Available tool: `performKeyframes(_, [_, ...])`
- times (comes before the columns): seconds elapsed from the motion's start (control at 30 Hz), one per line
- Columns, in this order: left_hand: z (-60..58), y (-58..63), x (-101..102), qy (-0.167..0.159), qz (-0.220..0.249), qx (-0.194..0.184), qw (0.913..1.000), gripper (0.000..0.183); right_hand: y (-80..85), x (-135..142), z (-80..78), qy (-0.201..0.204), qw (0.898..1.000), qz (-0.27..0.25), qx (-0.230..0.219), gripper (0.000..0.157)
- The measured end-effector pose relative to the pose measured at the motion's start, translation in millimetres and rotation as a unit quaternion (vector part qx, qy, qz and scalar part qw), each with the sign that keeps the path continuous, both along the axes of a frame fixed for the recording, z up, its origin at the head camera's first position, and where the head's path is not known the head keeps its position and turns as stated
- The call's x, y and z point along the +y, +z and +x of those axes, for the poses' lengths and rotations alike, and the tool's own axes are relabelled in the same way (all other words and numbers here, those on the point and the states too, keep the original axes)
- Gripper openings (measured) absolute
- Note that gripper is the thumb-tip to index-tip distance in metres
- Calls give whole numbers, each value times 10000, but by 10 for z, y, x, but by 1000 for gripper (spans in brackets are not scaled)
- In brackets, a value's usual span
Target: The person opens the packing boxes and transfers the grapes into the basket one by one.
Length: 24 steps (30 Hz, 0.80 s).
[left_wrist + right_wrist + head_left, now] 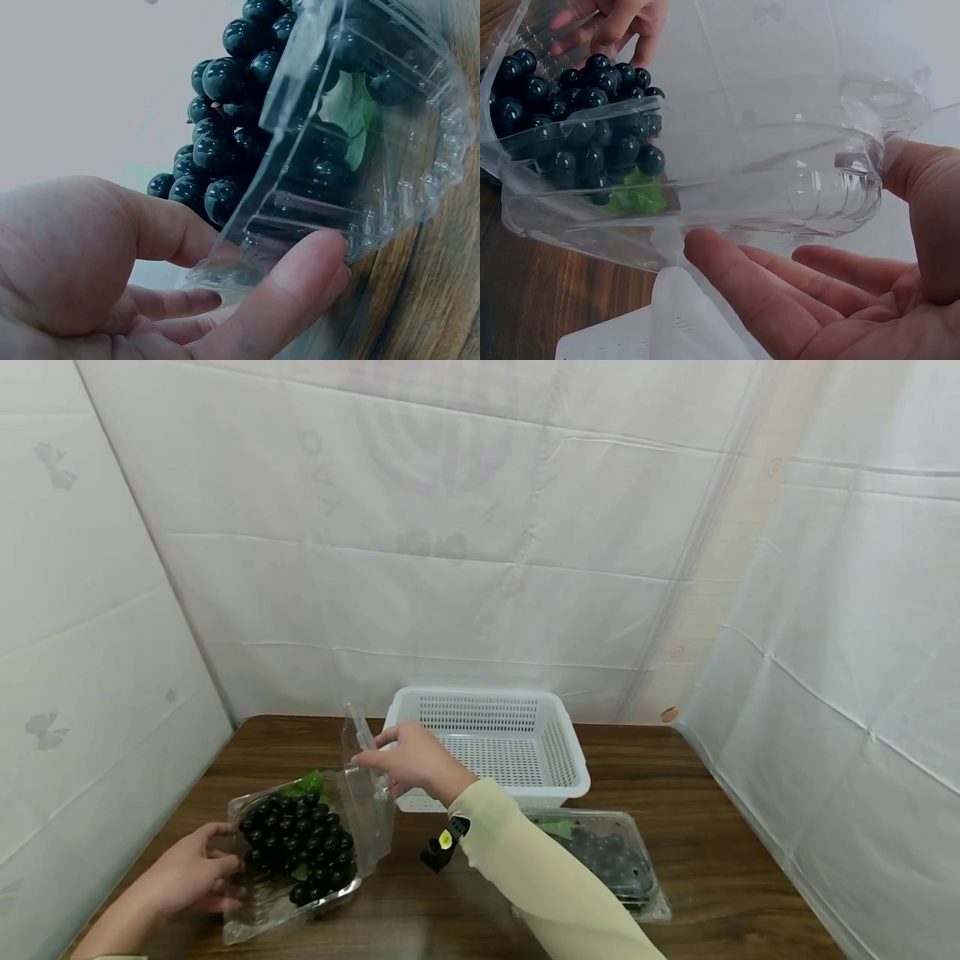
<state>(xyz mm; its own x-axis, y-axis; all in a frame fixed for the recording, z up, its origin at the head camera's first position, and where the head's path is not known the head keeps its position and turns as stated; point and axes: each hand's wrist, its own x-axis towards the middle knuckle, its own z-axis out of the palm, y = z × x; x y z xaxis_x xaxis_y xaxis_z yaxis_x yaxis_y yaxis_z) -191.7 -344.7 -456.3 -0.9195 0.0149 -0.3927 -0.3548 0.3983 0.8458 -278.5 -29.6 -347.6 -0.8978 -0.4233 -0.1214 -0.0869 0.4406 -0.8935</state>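
Note:
My left hand holds the left edge of a clear plastic clamshell box, its thumb and fingers on either side of the wall in the left wrist view. A bunch of black grapes with a green leaf lies in the box. On the box's right side its hinged lid stands raised, and my right hand pinches the lid's upper edge. In the right wrist view the lid passes between thumb and fingers, with the grapes behind it.
A white slotted plastic basket stands at the back middle of the wooden table, just behind my right wrist. A second closed clear box of dark grapes lies right of it, partly under my right sleeve. White sheets enclose the table.

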Motion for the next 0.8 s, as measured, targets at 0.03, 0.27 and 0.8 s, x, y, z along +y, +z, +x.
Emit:
performKeyframes(0.03, [0, -2, -6, -12, 1, 8, 10000, 74, -7, 6, 6, 2, 10000, -3, 19, 34])
performKeyframes(0.27, [-29, -7, -105, -222, -42, 71, 9997, 70, -61, 51, 77, 74, 9995, -315, -21, 29])
performKeyframes(0.8, [-156, 100, -337, -629, -329, 12, 9975, 64, -293, 172, 329, 244, 9685, -2219, -1101, 53])
